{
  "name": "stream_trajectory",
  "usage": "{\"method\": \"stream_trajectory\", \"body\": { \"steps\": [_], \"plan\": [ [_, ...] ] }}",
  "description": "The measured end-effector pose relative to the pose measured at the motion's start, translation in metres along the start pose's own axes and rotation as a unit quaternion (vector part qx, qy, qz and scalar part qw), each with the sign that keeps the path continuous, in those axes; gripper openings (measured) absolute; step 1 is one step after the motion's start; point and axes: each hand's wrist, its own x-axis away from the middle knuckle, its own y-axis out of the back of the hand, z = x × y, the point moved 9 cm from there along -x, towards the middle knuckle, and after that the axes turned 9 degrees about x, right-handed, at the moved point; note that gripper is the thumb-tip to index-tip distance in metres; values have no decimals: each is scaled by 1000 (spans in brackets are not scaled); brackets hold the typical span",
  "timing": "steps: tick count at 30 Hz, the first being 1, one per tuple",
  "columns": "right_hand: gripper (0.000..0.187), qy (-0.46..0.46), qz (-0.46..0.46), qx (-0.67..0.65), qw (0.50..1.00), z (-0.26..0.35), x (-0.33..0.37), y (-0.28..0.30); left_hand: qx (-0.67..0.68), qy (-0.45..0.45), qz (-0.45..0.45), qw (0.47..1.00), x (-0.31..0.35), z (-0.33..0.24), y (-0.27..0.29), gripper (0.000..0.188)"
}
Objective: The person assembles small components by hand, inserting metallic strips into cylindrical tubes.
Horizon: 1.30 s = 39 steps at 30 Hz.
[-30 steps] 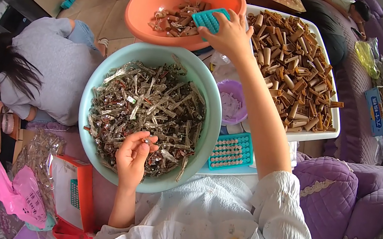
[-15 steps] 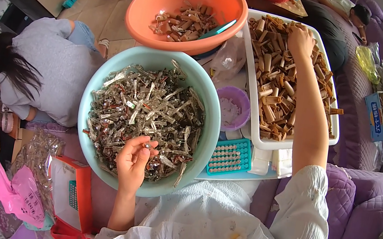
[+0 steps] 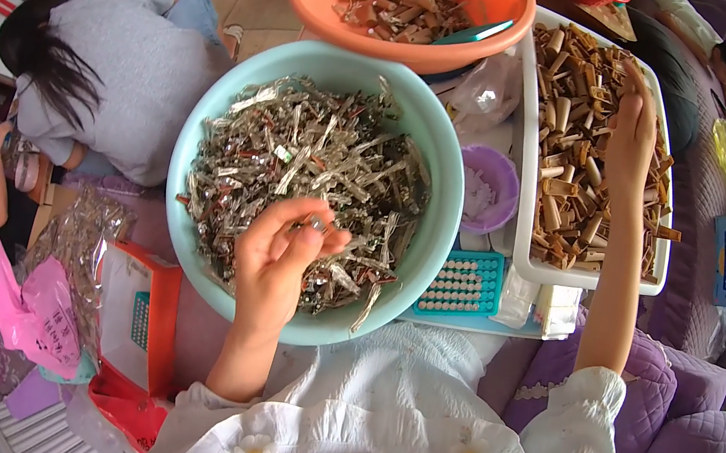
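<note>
While reaching with the right hand [image 3: 632, 142] over the white tray [image 3: 589, 282], pinches a small shiny piece [image 3: 316, 223] between the thumb and fingers of the left hand [image 3: 273, 259]. Holds it up at the very fingertips, over the silvery strips [image 3: 301, 135] heaped in the mint-green basin [image 3: 451, 179], well apart from the tray. Extends the right fingers toward the tray's far end, with brown tubes [image 3: 572, 156] lying below and around; cannot tell from this angle whether touching them or just above, nor whether gripping one. Has a teal rack [image 3: 491, 265] just beside the mint-green basin, partly filled with pale round pieces, and a purple bowl [image 3: 511, 194] just beyond the rack. Faces an orange basin [image 3: 322, 13] past the mint-green one, with more brown tubes inside.
</note>
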Motion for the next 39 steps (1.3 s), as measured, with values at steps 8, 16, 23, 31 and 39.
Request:
{"method": "stream_trajectory", "body": {
  "steps": [8,16,23,31,39],
  "plan": [
    [34,-276,192,-476,813,135,139,-64,7,67,-7,998,-5,28,-11,23],
    [31,-351,155,-558,736,177,181,-98,-27,3,-25,999,-2,31,-7,17],
    [35,-355,32,-592,723,190,197,-93,-58,-55,-76,994,7,27,-1,14],
    [36,-323,-2,-559,764,197,208,-82,-89,-92,-76,989,19,17,-5,13],
    [33,-320,10,-548,773,198,209,-82,-109,-50,36,992,10,24,-7,36]
  ]
}}
